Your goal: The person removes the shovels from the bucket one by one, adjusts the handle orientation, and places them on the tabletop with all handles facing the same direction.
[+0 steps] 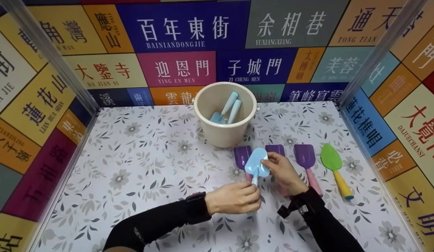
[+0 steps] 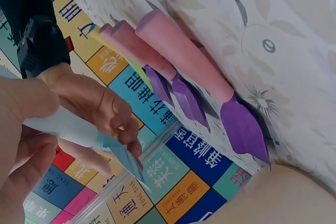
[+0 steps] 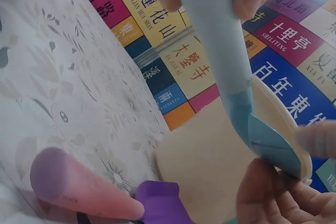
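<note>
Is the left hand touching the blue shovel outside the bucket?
Touching: the left wrist view plainly shows the left hand pinching the blue shovel's handle.

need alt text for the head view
A left hand grips a light blue shovel by its handle; the right hand pinches its blade. Three purple shovels with pink handles and a green shovel lie on the floral tabletop; farther back, a cream bucket has two blue handles inside.
</note>
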The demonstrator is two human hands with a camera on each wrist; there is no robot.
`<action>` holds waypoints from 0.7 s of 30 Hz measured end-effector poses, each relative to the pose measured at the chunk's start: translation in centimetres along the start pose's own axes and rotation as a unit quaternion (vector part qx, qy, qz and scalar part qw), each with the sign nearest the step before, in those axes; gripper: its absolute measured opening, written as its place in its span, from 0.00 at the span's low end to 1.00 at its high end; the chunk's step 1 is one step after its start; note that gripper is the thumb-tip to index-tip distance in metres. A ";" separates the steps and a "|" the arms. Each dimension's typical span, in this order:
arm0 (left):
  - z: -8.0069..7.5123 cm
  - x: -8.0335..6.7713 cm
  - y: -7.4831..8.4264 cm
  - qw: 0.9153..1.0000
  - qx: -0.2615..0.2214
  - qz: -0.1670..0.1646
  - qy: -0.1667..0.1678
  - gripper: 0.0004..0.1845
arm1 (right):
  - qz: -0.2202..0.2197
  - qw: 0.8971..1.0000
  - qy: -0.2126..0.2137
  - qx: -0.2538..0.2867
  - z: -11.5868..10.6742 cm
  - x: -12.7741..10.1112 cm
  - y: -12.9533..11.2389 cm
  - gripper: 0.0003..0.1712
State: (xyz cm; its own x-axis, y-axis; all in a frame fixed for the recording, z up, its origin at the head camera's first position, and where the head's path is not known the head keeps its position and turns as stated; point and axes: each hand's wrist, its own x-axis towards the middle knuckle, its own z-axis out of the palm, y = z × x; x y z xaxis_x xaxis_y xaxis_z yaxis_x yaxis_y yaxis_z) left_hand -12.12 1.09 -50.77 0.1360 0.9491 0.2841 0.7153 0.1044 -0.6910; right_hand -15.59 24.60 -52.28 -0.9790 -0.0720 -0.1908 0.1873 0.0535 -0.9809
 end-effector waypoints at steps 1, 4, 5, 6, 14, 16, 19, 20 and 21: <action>0.1 0.0 0.1 1.000 0.001 0.003 0.004 0.13 | 0.001 1.000 0.000 0.002 0.0 0.1 0.1 0.19; 0.1 0.0 0.2 1.000 0.007 0.007 0.009 0.13 | 0.006 1.000 0.011 0.002 0.1 0.1 0.2 0.15; 0.1 0.0 0.2 1.000 0.009 0.006 0.008 0.13 | 0.007 1.000 0.013 0.000 0.1 0.1 0.3 0.15; 0.0 0.0 0.2 1.000 0.010 0.005 0.006 0.12 | 0.008 1.000 0.014 -0.001 0.1 0.1 0.3 0.15; -0.3 -0.4 0.1 0.999 0.006 -0.023 -0.026 0.11 | 0.007 0.999 0.044 0.013 -0.1 -0.1 -0.1 0.16; -0.1 -0.7 0.0 0.999 -0.001 -0.042 -0.017 0.11 | -0.001 0.998 0.054 0.020 -0.1 -0.3 -0.3 0.17; 0.4 -1.4 -0.2 0.996 -0.020 -0.087 0.020 0.11 | -0.013 0.997 0.072 0.033 -0.3 -0.5 -0.7 0.18; 0.6 -1.7 -0.3 0.994 -0.027 -0.105 0.031 0.11 | -0.016 0.996 0.079 0.038 -0.4 -0.6 -0.8 0.19; 0.7 -2.0 -0.4 0.991 -0.036 -0.124 0.041 0.11 | -0.018 0.995 0.086 0.041 -0.5 -0.6 -0.9 0.19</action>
State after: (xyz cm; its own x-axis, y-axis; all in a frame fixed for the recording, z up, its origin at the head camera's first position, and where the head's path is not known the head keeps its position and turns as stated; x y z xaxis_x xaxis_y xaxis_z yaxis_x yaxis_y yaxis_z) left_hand -13.19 -0.61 -51.48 0.0030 0.8692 0.4945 0.7807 0.3070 -0.5443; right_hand -15.18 25.12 -51.29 -0.9834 0.0988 -0.1524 0.1502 -0.0284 -0.9882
